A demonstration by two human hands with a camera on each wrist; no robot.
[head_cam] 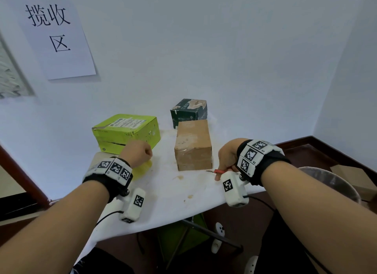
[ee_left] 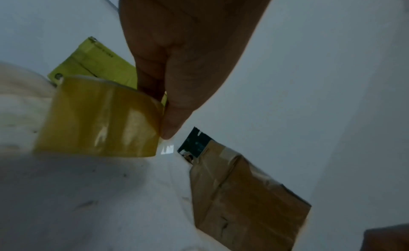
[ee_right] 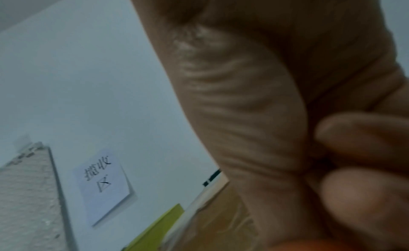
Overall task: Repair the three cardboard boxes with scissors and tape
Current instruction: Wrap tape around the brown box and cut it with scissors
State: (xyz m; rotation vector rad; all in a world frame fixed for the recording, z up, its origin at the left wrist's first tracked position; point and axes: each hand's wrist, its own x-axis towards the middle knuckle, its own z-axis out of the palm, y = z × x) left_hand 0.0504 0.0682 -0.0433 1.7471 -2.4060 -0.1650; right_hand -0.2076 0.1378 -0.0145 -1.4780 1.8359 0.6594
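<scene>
Three boxes stand on the white table (head_cam: 167, 194): a lime-green box (head_cam: 126, 131) at the left, a brown cardboard box (head_cam: 193, 146) in the middle with clear tape over it, and a dark green box (head_cam: 188, 110) behind it. My left hand (head_cam: 140, 152) is in front of the lime-green box and holds a yellowish roll of tape (ee_left: 99, 118), thumb at its edge. To the right of the brown box, my right hand (head_cam: 226, 161) grips red-handled scissors (head_cam: 217, 171), blades pointing left and low over the table.
A paper sign (head_cam: 55, 33) hangs on the wall at the left. Right of the table are a round grey basin (head_cam: 334, 180) and a cardboard piece (head_cam: 359, 178) on the dark floor. The table's front edge is near my forearms.
</scene>
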